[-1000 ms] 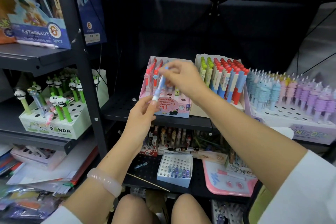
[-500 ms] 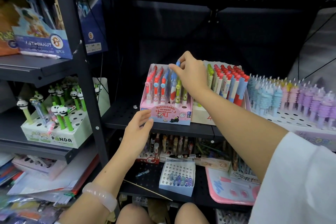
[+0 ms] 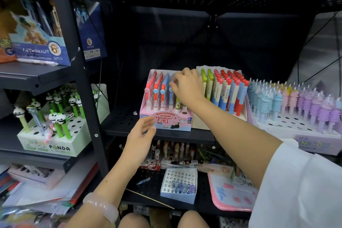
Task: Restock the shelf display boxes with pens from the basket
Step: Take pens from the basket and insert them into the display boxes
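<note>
The black shelf carries a pink box printed "Retractable eraser", standing at its front edge with red, blue and green pens upright in its holes. Beside it, a cream box holds green, red and blue pens. The right hand reaches over the pink box, fingers curled among the pen tops; what they grip I cannot tell. The left hand hovers relaxed, fingers at the box's front.

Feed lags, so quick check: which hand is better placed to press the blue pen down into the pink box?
Right. Its fingers are already on the blue pen; the left hand is only at the pink box front.
</note>
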Demonstrator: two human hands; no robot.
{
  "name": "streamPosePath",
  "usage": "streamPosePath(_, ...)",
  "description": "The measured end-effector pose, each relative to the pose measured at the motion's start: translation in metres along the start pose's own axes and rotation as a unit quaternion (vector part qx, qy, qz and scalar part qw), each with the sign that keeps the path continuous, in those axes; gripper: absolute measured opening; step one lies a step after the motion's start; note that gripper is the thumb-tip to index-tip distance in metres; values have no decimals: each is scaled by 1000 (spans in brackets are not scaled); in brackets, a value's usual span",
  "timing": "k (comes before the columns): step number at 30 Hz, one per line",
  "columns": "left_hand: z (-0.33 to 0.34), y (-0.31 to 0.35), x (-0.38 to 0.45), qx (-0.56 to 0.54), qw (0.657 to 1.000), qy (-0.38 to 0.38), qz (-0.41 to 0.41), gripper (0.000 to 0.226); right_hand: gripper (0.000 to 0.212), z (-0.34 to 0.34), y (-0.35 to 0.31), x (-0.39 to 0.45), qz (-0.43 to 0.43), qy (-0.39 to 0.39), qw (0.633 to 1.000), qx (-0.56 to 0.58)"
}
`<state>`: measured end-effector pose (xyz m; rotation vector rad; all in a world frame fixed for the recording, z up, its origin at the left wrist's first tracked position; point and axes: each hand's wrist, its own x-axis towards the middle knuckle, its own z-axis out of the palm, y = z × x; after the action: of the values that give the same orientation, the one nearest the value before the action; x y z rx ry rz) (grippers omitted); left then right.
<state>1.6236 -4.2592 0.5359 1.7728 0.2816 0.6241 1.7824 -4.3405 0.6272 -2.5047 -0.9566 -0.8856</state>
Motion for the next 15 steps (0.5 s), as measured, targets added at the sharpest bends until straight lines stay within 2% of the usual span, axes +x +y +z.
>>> streamPosePath(4, 9, 6, -4, -1, 1000, -22, 7, 27, 34, -13, -4, -2, 17, -68, 998, 5)
streamPosePath(7, 24, 11, -9, -1, 999, -35, 16, 24, 39, -35, -2, -16, 8, -77, 993, 95)
streamPosePath(9, 42, 15, -16, -7, 998, -53, 24, 24, 37, -57, 5, -37, -34, -76, 983, 161)
streamPosePath(12, 83, 21, -35, -23, 993, -112, 23, 23, 28, -90, 33, -84, -89, -130, 968, 197)
streamPosePath(15, 136, 23, -63, -16, 980, -198, 31, 20, 24, -113, 83, -148, -27, -176, 959, 219)
